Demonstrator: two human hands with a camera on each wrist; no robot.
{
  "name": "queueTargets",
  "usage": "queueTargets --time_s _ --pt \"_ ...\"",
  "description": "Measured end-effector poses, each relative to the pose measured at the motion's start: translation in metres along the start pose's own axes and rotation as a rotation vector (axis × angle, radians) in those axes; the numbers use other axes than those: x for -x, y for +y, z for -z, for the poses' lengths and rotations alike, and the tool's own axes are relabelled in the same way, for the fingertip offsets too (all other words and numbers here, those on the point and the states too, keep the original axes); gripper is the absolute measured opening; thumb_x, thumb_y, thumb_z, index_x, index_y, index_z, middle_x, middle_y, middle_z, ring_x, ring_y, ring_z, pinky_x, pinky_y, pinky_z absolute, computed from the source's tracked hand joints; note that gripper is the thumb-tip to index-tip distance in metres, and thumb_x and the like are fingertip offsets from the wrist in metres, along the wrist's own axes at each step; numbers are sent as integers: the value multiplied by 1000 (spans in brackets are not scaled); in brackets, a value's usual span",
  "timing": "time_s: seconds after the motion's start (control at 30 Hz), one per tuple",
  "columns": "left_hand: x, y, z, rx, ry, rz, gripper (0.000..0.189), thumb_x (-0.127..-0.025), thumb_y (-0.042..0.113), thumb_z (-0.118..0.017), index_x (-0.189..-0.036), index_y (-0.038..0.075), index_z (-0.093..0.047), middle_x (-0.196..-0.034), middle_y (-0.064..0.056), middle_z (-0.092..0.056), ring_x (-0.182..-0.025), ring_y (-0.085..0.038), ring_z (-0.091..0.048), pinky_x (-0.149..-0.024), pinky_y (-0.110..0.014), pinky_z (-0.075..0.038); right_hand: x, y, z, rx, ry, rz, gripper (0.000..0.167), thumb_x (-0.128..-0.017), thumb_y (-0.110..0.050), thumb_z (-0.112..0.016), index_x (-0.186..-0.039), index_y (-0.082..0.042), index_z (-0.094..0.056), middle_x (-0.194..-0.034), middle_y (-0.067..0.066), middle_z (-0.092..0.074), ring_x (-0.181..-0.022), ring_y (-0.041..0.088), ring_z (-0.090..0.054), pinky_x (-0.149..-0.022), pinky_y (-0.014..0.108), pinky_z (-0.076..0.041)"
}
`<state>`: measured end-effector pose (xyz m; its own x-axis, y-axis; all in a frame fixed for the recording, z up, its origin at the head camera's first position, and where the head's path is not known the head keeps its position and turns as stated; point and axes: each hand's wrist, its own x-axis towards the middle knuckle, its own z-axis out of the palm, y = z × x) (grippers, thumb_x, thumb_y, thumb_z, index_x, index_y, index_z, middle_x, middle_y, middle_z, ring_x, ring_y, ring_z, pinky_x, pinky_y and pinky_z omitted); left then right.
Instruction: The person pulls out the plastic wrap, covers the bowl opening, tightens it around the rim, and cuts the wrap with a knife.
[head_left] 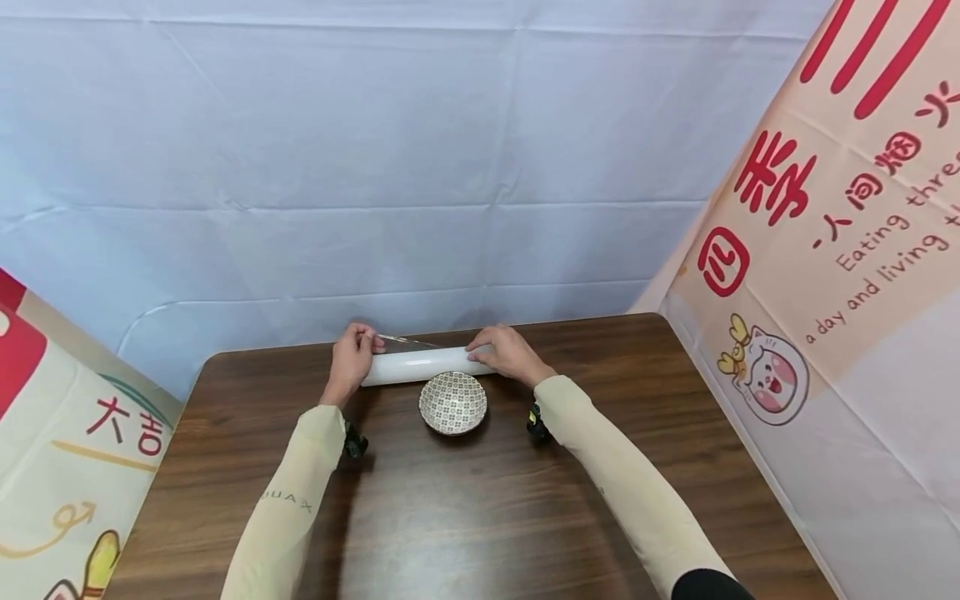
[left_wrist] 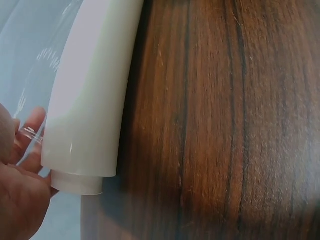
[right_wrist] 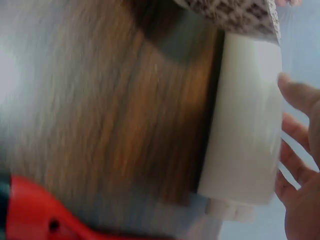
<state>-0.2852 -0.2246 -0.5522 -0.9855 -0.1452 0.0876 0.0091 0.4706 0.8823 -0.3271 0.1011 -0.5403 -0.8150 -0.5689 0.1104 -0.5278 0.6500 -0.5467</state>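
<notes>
A white roll of cling film [head_left: 420, 365] lies across the far part of the table. My left hand [head_left: 351, 360] is at its left end and pinches the edge of the clear film. Film stretches from those fingers along the far side of the roll [left_wrist: 92, 90] towards the right. At the right end is my right hand [head_left: 506, 352], thumb by the roll [right_wrist: 245, 120] and fingers spread loosely behind it; whether the thumb touches is unclear. Just in front of the roll stands a small patterned bowl [head_left: 453, 403].
The dark wood table [head_left: 435, 517] ends close behind the roll, with a pale cloth wall [head_left: 337, 167] beyond. A printed cloth [head_left: 847, 250] hangs along the right side. A blurred red object [right_wrist: 40, 210] shows low in the right wrist view; its kind is unclear.
</notes>
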Motion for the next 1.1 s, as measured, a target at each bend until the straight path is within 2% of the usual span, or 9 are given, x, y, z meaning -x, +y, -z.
queueTargets --time_s 0.13,0.27,0.4,0.5,0.57,0.63,0.8,0.93,1.1 --pt "0 1 1 22 -41 20 30 -115 24 -40 -124 0 -56 -116 -23 -72 -110 -36 -75 -100 -46 -59 -3 -2 -1 -27 60 -54 14 -101 -26 -72 -106 -18 -82 -110 1 -79 -104 21 -70 -93 42 -57" --pt "-2 1 3 -6 -116 24 37 -114 31 -46 -133 1 -54 -120 -22 -72 -116 -37 -70 -104 -52 -55 -6 -6 3 7 83 -56 15 -104 -24 -68 -107 -17 -80 -109 2 -80 -98 20 -72 -86 39 -57" --pt "-4 3 6 -130 -195 -24 55 -106 43 -61 -144 4 -55 -117 -19 -72 -109 -33 -68 -97 -48 -55 -9 -10 6 33 123 -59 16 -104 -26 -67 -107 -16 -80 -105 3 -81 -88 18 -72 -76 37 -57" --pt "-4 4 9 -221 -240 -65 53 -102 42 -69 -140 5 -63 -111 -15 -72 -97 -26 -66 -86 -40 -54 -9 -8 4 40 144 -99 21 -103 -35 -68 -104 -16 -78 -98 3 -79 -80 16 -70 -71 34 -56" --pt "-3 4 12 -245 -259 -84 43 -103 34 -69 -135 5 -69 -111 -14 -73 -92 -24 -63 -82 -37 -52 -9 -4 5 31 125 -126 29 -102 -42 -69 -104 -14 -77 -95 3 -78 -80 16 -68 -72 34 -57" --pt "-3 4 16 -258 -268 -93 34 -105 28 -66 -130 5 -72 -115 -15 -73 -94 -25 -63 -83 -38 -52 -7 1 8 19 74 -146 37 -99 -48 -71 -107 -13 -77 -100 4 -77 -87 17 -69 -79 36 -58" --pt "-2 5 22 -302 -265 -133 28 -108 21 -59 -123 5 -76 -127 -18 -74 -114 -35 -68 -96 -52 -57 1 18 20 -34 -56 -158 38 -93 -42 -81 -115 -12 -78 -114 5 -78 -107 23 -71 -96 43 -58" --pt "-3 7 23 -312 -237 -137 29 -109 22 -58 -123 5 -77 -126 -19 -75 -118 -37 -68 -99 -55 -56 6 27 26 -114 -79 -199 26 -94 -36 -81 -112 -17 -81 -119 3 -78 -115 24 -69 -99 44 -57" --pt "-5 10 24 -307 -224 -105 30 -108 25 -60 -123 7 -77 -126 -19 -75 -117 -36 -68 -98 -53 -56 8 32 28 -217 -49 -260 16 -100 -28 -74 -109 -18 -83 -120 6 -78 -113 25 -68 -91 40 -56"
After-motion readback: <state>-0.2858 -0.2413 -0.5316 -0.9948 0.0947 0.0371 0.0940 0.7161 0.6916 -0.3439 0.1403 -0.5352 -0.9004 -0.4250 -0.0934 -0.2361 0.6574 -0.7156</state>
